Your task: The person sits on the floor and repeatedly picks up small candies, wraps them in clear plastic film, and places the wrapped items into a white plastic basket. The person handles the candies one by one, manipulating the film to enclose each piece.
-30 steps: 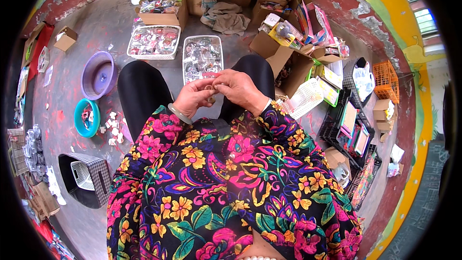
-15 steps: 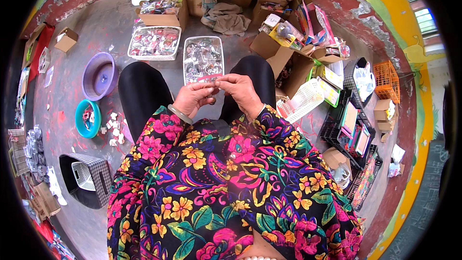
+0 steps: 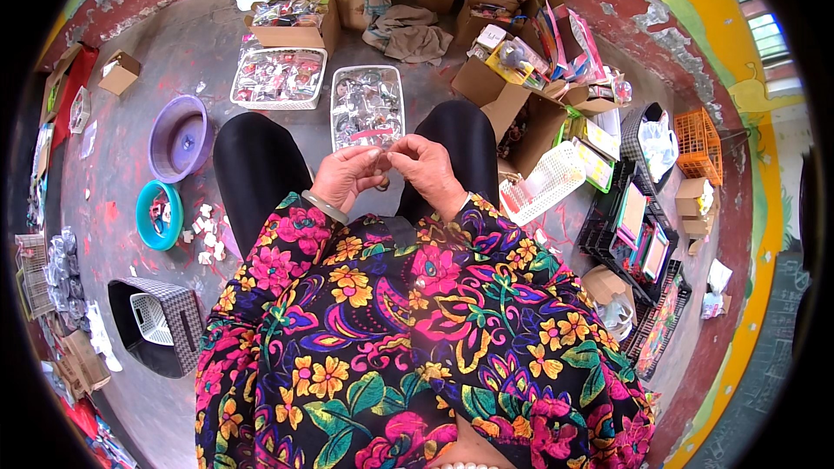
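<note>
My left hand [image 3: 344, 177] and my right hand [image 3: 426, 175] meet fingertip to fingertip between my knees. Both are closed in a pinch; whatever lies between the fingertips is too small to make out. A small brownish round thing [image 3: 383, 183] shows just below the left fingers, and I cannot tell whether it is held. Just beyond the hands stands a white plastic basket [image 3: 401, 91] filled with small clear packets [image 3: 365, 100]. A pink strip [image 3: 372, 135] lies at the basket's near end.
Left of this basket is another white basket [image 3: 276, 105] of packets, near a cardboard box [image 3: 295, 36]. A purple basin [image 3: 180, 139] and a teal basin [image 3: 142, 215] sit further left. At right are an open carton [image 3: 540, 135], a white tray [image 3: 565, 167] and black crates [image 3: 599, 230].
My right hand has shifted slightly down and left, its fingers more bent. The pink strip, beside my fingertips before, now shows farther from them over the basket.
</note>
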`<state>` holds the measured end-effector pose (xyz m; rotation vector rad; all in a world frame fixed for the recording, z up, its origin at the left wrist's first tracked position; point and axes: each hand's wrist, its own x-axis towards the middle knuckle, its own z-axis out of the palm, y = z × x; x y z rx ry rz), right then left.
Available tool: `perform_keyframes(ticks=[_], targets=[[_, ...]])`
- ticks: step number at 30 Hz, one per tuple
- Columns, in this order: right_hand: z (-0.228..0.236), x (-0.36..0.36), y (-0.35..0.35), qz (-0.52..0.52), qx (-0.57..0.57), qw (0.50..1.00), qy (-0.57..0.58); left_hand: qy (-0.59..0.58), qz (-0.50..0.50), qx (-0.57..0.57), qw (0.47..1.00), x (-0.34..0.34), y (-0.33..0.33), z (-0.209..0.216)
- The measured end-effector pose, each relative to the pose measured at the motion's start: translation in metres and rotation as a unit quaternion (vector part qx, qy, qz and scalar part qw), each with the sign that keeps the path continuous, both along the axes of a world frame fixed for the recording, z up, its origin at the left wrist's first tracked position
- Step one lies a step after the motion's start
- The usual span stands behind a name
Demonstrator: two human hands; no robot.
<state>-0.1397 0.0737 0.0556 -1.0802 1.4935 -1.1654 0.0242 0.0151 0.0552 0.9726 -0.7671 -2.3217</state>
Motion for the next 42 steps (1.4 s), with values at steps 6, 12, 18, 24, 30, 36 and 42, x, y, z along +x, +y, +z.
perform_keyframes(ticks=[6,12,18,24,30,36,42], targets=[[0.003,0.001,0.0,0.004,0.033,0.981,-0.194,-0.012,0.015,-0.018,1.0,0.001,0.0,-0.002],[0.003,-0.001,0.001,-0.005,0.043,0.972,-0.232,0.062,0.017,-0.001,0.998,0.002,-0.001,-0.005],[-0.002,-0.004,0.001,0.029,0.028,0.979,-0.199,0.099,0.035,0.02,0.994,0.003,0.0,-0.006],[0.004,0.0,0.002,0.009,0.068,0.979,-0.19,0.113,0.04,0.024,0.993,0.006,-0.004,-0.001],[0.01,-0.004,0.005,0.065,0.122,0.974,-0.182,0.122,0.072,0.027,0.99,0.01,-0.008,0.003],[0.007,-0.001,0.006,0.081,0.101,0.975,-0.182,0.116,0.086,0.009,0.989,0.011,-0.011,-0.001],[0.007,-0.005,0.008,0.118,0.157,0.969,-0.153,0.106,0.083,0.016,0.991,0.01,-0.008,-0.002]])
